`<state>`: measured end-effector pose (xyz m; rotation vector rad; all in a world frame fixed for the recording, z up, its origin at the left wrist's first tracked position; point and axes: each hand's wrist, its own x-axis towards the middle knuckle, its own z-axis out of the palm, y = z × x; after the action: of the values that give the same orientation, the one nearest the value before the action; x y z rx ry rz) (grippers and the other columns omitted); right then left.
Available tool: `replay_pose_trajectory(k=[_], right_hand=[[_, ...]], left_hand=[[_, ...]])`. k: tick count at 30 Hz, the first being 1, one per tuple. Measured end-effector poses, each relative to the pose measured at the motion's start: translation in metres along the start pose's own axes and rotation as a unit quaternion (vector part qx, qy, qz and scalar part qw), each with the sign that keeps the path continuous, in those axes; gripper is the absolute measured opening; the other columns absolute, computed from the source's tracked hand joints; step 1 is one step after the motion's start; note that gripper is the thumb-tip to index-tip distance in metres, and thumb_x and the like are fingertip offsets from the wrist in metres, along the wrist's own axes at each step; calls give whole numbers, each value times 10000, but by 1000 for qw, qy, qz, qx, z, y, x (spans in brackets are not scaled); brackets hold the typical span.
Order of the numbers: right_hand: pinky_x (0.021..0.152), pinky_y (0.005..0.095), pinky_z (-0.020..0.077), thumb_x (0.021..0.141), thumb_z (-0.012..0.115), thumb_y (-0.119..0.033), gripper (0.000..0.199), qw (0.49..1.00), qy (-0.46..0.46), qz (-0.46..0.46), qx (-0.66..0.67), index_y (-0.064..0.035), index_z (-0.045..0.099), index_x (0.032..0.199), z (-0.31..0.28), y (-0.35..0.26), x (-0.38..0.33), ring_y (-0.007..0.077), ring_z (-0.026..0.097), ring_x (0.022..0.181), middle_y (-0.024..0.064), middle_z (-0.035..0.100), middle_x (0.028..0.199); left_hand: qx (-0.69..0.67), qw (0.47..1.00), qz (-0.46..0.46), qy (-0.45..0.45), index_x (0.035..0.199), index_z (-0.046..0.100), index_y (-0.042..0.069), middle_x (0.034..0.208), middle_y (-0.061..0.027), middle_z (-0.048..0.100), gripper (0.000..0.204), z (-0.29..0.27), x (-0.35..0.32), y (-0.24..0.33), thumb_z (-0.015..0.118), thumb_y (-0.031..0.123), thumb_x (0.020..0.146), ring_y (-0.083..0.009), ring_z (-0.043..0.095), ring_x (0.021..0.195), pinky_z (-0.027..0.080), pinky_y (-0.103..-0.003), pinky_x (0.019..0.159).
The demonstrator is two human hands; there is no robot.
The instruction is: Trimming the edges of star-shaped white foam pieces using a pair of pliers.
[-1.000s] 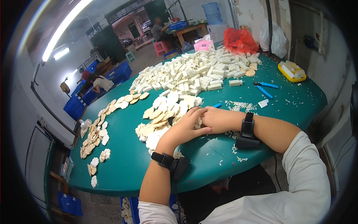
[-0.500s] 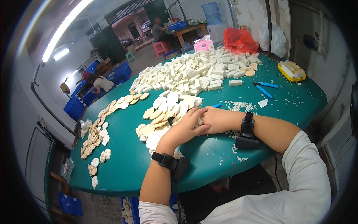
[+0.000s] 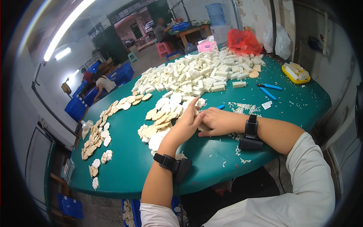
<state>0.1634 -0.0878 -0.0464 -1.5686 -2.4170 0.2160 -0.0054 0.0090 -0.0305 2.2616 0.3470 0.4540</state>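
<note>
My left hand (image 3: 188,124) is open, its fingers stretched upward and its thumb apart, touching my right hand. My right hand (image 3: 216,121) also looks open, its thumb apart from its fingers; some fingertips are hidden behind the left. I see nothing held in either. Just beyond them lies a heap of flat, scalloped cream-and-white pieces (image 3: 162,120), partly covered by my left hand. The blue handle of a tool (image 3: 220,107) sticks out past my right hand. Small white scraps (image 3: 242,108) are scattered by the right wrist.
A big pile of white rectangular tubes (image 3: 189,73) covers the green table's (image 3: 124,166) far side. Blue-handled cutters (image 3: 269,90) and a yellow tray (image 3: 297,73) lie right. More scalloped pieces (image 3: 92,142) line the left. A red bag (image 3: 244,41) stands behind; people work farther back.
My left hand has turned and lifted its fingers off the back of my right hand. My right thumb and fingers now show more. The table's things have not moved.
</note>
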Motion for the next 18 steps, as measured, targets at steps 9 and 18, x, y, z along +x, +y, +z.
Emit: replay_pose_trajectory(k=[9,18], right_hand=[[1000,422,418,898,694,-288,588,937,334,-60,-79,-57,472,1391,-2,-1,2,325,591,1077,131,641,1131],[807,392,453,880,683,-179,716,976,201,-77,-32,-82,368,1516,-8,-11,0,255,628,895,55,632,914]], left_hand=[[-336,914,43,225,1402,371,49,1216,-195,563,462,-1,11,-16,329,374,1077,-275,624,1096,518,-382,941],[-515,840,-4,174,1321,456,13,1193,-225,587,484,0,8,-4,261,377,1068,-334,670,1029,554,-422,900]])
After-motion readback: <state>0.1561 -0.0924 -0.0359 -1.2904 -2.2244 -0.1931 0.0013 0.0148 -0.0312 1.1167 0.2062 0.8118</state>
